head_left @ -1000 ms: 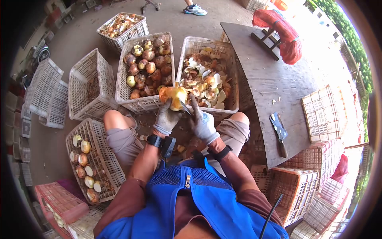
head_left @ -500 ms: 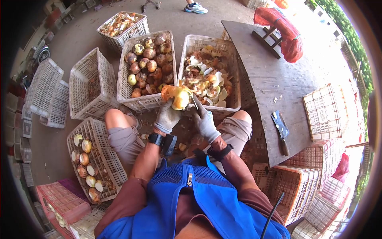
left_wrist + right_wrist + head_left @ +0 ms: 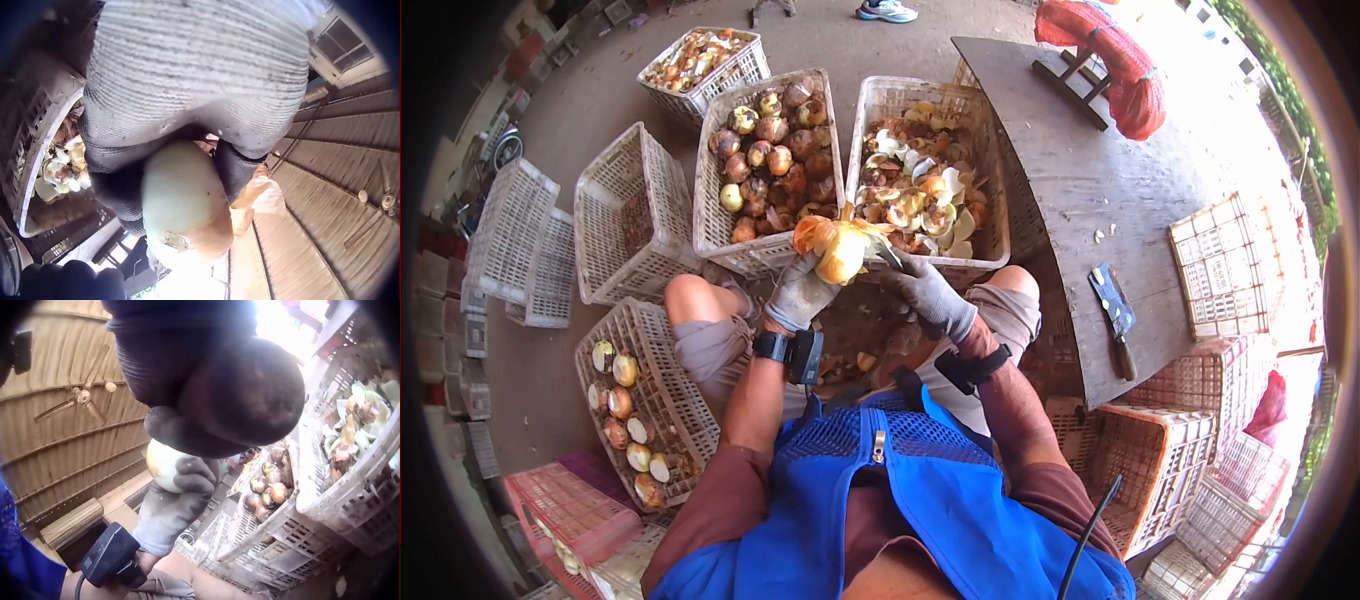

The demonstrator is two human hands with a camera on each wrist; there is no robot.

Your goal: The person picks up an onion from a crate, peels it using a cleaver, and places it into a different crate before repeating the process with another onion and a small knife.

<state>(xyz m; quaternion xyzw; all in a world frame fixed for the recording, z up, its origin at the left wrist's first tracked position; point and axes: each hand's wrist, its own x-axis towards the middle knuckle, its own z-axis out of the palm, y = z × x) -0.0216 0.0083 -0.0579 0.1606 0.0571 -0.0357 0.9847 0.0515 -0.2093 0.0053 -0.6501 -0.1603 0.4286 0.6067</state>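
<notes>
A partly peeled onion [image 3: 840, 262], pale and smooth, sits in my gloved left hand [image 3: 802, 294], whose fingers curl round it. Loose orange skin [image 3: 811, 234] sticks out from its upper left side. My gloved right hand [image 3: 938, 297] grips a small knife [image 3: 891, 258], its blade close to the onion's right side; the handle is hidden in the fist. In the left wrist view the onion [image 3: 181, 200] shows a rough end facing down. The right wrist view has the dark right fist in front of the onion [image 3: 165, 467].
Ahead stand a crate of unpeeled onions [image 3: 712, 120] and a crate of peelings [image 3: 1000, 215]. Trimmed onions lie on an upturned crate [image 3: 675, 385] at the left. A cleaver [image 3: 1113, 305] lies on the board [image 3: 1090, 200] at the right, near a red mesh sack [image 3: 1135, 95].
The onion has tilted and shifted a little left with my left hand. My right hand with the knife has moved slightly right, its wrist turning. The head view has shifted slightly.
</notes>
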